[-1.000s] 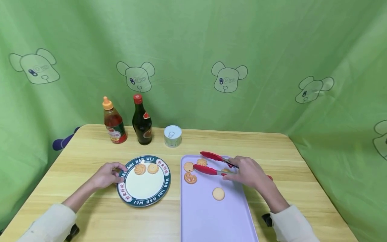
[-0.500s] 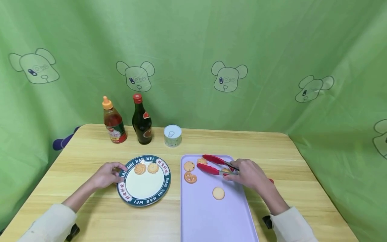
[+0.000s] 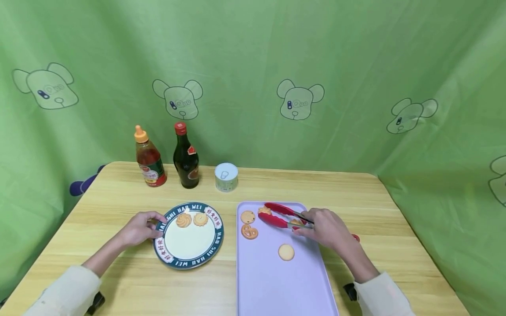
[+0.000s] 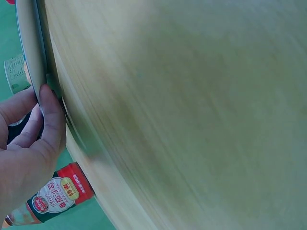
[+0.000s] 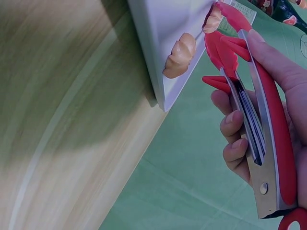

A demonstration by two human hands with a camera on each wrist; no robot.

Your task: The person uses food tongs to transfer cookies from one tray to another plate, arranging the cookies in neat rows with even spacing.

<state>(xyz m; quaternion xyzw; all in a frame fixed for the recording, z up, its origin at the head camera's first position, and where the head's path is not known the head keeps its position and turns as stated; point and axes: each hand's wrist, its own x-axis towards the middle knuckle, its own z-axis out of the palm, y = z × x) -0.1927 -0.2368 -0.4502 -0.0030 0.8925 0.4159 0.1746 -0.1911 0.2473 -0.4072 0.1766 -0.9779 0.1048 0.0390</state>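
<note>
My left hand (image 3: 138,229) pinches the left rim of a round plate (image 3: 217,238) with a green lettered border. Two cookies, a swirl cookie (image 3: 183,220) and a crimped one (image 3: 200,219), lie on the plate's far half. In my right hand (image 3: 327,228) I grip red-tipped metal tongs (image 5: 268,139) over a lilac tray (image 3: 276,285). Their spread tips flank a flower-shaped cookie (image 3: 264,210) near the tray's far edge; whether both tips touch it, I cannot tell. Another ridged cookie (image 5: 181,56) lies partly beneath the tongs.
On the tray are also a round speckled cookie (image 3: 247,217), a pretzel cookie (image 3: 249,231) and a plain round cookie (image 3: 286,252). Behind the plate stand a sauce bottle (image 3: 152,166), a dark bottle (image 3: 186,162) and a tin can (image 3: 226,177). A green curtain (image 3: 245,61) surrounds the wooden table.
The tongs have shifted slightly right and lowered around the flower-shaped cookie, and their tips have drawn a little closer together. My left hand and the plate have stayed put.
</note>
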